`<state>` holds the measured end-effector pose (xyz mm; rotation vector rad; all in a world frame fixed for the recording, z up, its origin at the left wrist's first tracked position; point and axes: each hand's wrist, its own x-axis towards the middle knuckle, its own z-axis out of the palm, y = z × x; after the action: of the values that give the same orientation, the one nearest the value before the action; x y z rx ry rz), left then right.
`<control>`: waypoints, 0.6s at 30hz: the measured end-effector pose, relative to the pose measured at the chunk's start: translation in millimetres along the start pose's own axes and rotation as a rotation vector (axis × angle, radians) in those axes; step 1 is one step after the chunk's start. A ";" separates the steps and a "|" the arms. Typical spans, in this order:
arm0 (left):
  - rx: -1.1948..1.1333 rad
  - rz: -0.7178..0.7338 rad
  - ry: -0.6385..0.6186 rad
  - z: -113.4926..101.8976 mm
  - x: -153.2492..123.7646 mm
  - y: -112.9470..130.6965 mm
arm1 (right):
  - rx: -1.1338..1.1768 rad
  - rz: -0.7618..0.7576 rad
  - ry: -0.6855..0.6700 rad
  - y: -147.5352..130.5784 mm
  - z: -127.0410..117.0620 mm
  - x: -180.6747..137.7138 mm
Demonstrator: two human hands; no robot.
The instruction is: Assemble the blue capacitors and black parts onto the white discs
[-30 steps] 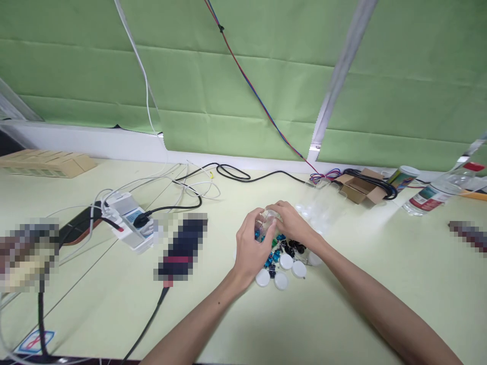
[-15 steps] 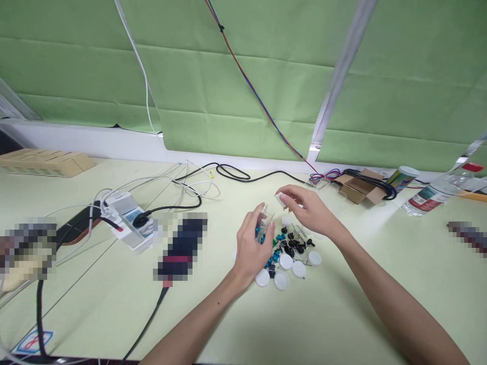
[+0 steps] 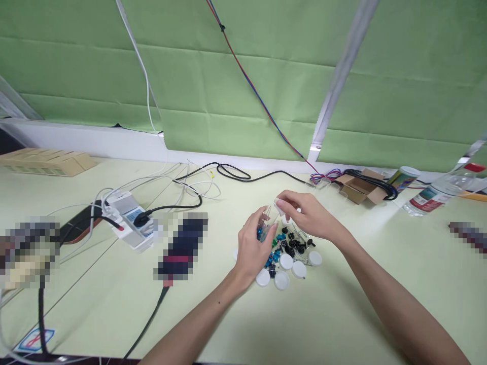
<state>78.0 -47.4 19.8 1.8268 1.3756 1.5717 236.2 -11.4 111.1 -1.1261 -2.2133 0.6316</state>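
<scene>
My left hand (image 3: 251,248) is wrapped round a small clear jar (image 3: 268,223) with blue parts and thin metal leads inside; the fingers hide much of it. Close by on the right, my right hand (image 3: 306,215) pinches a white cap (image 3: 278,206) near the jar's mouth. Beneath and between the hands lies a pile of small parts with wire leads: black ones (image 3: 292,245), blue ones (image 3: 270,259) and a green one. Several white round lids (image 3: 286,261) lie at the pile's near edge, face up on the table.
A white power strip (image 3: 131,218) with tangled cables sits on the left, beside a blurred dark object (image 3: 184,246) with a cord. At the back right stand an open cardboard box (image 3: 359,187), a can (image 3: 403,180) and a water bottle (image 3: 433,195). Green blinds (image 3: 243,101) hang behind the table.
My right hand has moved slightly down and left, bringing the white cap closer to the jar. My left hand has stayed almost in place, still round the jar.
</scene>
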 end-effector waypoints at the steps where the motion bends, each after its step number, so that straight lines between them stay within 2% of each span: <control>1: 0.003 -0.003 -0.001 0.0 0.0 0.0 | -0.004 -0.003 -0.003 -0.1 -0.1 0.0; 18: -0.016 0.029 -0.042 -0.1 0.4 1.0 | -0.030 -0.027 -0.009 -0.3 1.0 0.5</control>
<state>78.3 -47.6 20.8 1.8671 1.3205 1.5456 235.1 -11.3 110.6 -1.1084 -2.2488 0.5942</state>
